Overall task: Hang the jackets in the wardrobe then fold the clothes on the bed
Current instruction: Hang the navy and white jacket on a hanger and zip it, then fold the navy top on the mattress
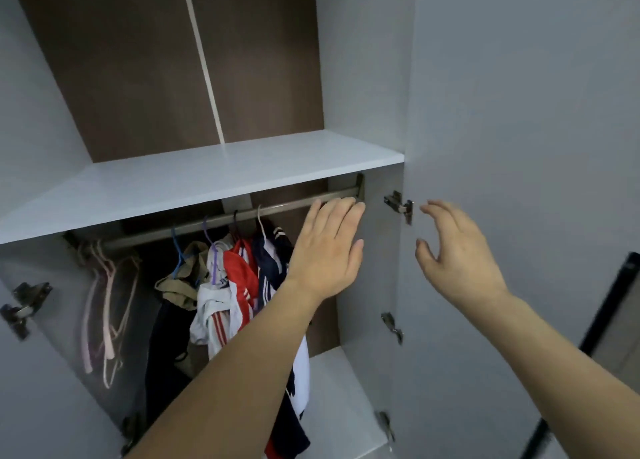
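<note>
Inside the wardrobe [363,60], jackets [242,278] hang from the rail [214,218] under the shelf [207,178]. Left hand [327,251] reaches up flat, fingers straight, grip released, holding nothing. Right hand [453,251] hovers near the door hinge [400,204], fingers loosely curled, empty.

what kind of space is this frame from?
Most likely a bedroom or dressing area, looking into an open built-in wardrobe. A hanging rail holds sports jackets on hangers, with spare empty hangers to the left, a white shelf above and door hinges on the side panel.
</note>
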A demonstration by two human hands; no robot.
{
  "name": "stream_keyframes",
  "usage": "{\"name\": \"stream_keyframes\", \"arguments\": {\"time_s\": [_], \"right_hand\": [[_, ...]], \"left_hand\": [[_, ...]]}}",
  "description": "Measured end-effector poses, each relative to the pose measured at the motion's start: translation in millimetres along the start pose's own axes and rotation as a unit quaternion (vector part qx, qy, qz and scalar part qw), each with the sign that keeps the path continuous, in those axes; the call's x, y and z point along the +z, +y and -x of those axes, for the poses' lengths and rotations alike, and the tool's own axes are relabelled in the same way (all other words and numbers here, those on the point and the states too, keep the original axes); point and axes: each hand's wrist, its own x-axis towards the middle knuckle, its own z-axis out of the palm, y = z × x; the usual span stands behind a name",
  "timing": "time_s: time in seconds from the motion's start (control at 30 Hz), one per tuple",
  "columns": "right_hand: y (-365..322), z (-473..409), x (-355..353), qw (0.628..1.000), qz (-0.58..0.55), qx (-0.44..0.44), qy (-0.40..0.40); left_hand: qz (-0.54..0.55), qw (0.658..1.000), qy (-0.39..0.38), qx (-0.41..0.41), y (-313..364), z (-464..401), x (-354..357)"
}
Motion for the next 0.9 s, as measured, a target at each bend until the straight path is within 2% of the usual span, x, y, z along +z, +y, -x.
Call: {"name": "stream_keyframes", "arguments": {"time_s": [0.13,0.37,0.47,0.63,0.8,0.9], "right_hand": [[26.7,47.4,-57.9,0.993,0.021,0.002,0.117],[84.8,141.2,-188.5,0.972,0.077,-0.053,0.217],[123.3,184.1,-249.3,0.969,0.108,0.000,0.223],[187.0,262.3,-334.6,0.960,0.165,0.101,0.204],[242.9,338.3,-411.1,0.930,0.222,0.189,0.226],[275.6,383.5,-450.2,0.908,0.250,0.240,0.237]], "left_hand": [[0.039,0.997,0.045,0.055,74.5,-13.2,-1.9],[0.149,0.972,0.140,0.120,232.9,-39.2,-8.8],[0.199,0.956,0.147,0.154,313.4,-55.1,-10.0],[0.252,0.941,0.114,0.194,455.1,-75.1,-4.1],[0.291,0.922,0.077,0.242,580.2,-89.4,7.5],[0.340,0.898,0.047,0.277,650.7,-94.1,19.5]]}}
